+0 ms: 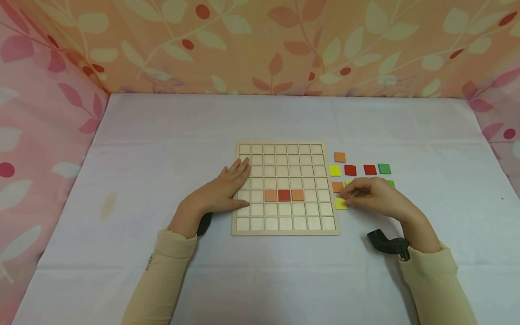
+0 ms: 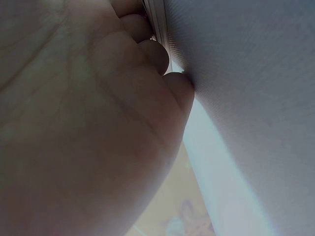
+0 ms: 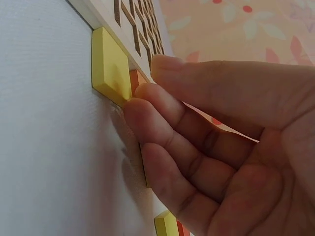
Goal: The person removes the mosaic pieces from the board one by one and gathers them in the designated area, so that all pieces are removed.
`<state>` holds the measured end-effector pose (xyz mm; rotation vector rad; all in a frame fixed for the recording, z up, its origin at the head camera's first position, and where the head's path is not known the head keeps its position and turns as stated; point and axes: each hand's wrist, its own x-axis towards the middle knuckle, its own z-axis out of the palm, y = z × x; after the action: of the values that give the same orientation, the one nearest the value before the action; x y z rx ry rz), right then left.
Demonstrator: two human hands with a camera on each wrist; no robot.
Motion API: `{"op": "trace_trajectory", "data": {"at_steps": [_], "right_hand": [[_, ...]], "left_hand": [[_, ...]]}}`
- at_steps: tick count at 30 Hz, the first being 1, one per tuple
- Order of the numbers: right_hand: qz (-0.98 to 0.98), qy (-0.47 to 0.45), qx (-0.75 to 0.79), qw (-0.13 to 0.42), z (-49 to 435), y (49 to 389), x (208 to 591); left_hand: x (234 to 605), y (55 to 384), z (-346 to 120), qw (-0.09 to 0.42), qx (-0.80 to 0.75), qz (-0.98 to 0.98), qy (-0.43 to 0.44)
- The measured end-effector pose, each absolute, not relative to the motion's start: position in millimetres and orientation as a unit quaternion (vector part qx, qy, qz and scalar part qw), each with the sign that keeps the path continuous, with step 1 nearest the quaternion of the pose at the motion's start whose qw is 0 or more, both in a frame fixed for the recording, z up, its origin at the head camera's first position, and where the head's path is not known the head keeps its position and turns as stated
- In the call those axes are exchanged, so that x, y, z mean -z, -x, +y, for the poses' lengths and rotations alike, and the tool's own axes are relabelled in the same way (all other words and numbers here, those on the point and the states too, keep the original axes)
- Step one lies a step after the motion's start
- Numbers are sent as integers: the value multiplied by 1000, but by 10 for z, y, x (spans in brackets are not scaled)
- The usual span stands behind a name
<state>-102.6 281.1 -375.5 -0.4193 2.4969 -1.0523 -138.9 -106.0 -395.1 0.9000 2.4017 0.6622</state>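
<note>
A wooden grid board (image 1: 285, 233) lies on the white cloth, with an orange tile (image 1: 271, 195), a red tile (image 1: 284, 195) and another orange tile (image 1: 298, 195) side by side in one row. Across the board's left edge rests my left hand (image 1: 221, 192), fingers extended and thumb apart. Just right of the board, my right hand (image 1: 375, 196) has bent fingers, their tips right at a yellow tile (image 3: 109, 65). Its thumb stands a little apart from the index finger, and nothing shows between them. Behind the fingertips, an orange tile (image 3: 138, 78) is partly hidden.
Loose tiles lie right of the board, among them an orange one (image 1: 339, 157), a yellow one (image 1: 335, 170), red ones (image 1: 350, 170) and a green one (image 1: 384, 169). My right hand covers some. A patterned curtain (image 1: 252, 45) stands along the table's far edge.
</note>
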Motion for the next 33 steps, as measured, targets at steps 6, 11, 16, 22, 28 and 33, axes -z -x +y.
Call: {"op": "trace_trajectory", "data": {"at_steps": [6,11,16,22,28,33], "right_hand": [[883,133,394,215,2813,1036,3721],[873,122,413,229,2810,1041,3717],[875,118,411,228,2793,1041,3712],[873,146,408,224,2730,1077,3721],[868,169,408,226,2620,1140,3706],[866,173,409,230,2518,1181,3689]], "left_hand": [[3932,1378,-1060,244,-240,881,-328],[3936,1384,-1069,242,-240,881,-329],[3956,1397,-1064,242,-238,880,-331],[3957,1392,-1062,246,-238,881,-327],[3958,1389,-1068,244,-238,880,-331],[3959,1392,-1064,246,-237,880,-331]]}}
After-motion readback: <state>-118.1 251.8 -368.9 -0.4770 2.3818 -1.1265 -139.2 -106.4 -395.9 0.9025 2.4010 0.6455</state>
